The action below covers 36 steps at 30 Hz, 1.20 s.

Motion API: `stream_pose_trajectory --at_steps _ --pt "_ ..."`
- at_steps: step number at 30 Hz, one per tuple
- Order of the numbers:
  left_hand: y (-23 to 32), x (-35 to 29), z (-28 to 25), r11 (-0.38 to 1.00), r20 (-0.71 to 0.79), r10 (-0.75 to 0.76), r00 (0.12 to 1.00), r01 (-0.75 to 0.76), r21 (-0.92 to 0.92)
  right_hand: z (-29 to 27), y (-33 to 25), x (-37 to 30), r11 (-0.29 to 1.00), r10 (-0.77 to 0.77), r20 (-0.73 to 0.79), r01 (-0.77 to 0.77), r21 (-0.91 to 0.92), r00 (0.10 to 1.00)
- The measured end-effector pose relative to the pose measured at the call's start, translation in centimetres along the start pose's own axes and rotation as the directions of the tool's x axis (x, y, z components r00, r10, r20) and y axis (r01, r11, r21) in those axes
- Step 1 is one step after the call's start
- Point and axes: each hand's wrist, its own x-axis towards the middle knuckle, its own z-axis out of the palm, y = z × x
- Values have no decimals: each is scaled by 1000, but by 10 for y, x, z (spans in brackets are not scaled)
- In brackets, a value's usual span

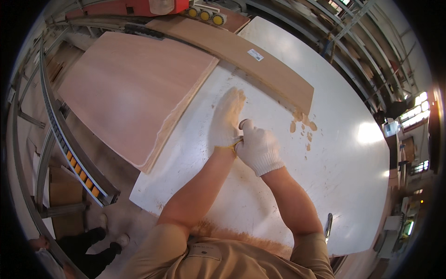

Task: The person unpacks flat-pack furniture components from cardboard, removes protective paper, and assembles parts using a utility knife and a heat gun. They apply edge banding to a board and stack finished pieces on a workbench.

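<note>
Both of my hands wear white knit work gloves and are over a white, scuffed tabletop (334, 172). My left hand (226, 121) points away from me with its fingers stretched out, and tan stains mark its fingertips. My right hand (260, 148) is closed at the left wrist, gripping the yellow-edged glove cuff (225, 147). To the left of my hands lies a large pinkish wood panel (139, 93) with a pale, ragged line along its right side. Beyond them rests a long, narrow brown board (278, 69) bearing a white label.
Tan spatters (302, 125) mark the tabletop by the narrow board's near end. A slim dark tool (329, 228) lies near my right elbow. A roller track (76, 162) curves along the left, with another person's legs (88, 246) below it. Red machinery (121, 7) stands at the far left.
</note>
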Motion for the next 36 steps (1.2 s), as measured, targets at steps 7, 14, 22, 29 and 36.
stream_pose_trajectory --at_steps 7,14,22,29,36 --pt "-8 51 21 971 302 197 933 -228 71 16 8 -14 996 -86 -226 80 -37 970" --pt "-74 78 8 933 36 -210 977 189 307 30 38 -21 979 -201 -235 198 -40 951" --pt "-127 122 21 936 -95 -350 932 351 -5 4 73 1 999 51 -7 -51 19 999" --pt "-137 147 41 975 -109 -199 974 208 74 -57 189 6 995 15 -11 -16 -99 1000" --pt "-70 -18 36 986 55 -145 988 140 91 -57 266 8 935 349 -24 -350 -60 937"
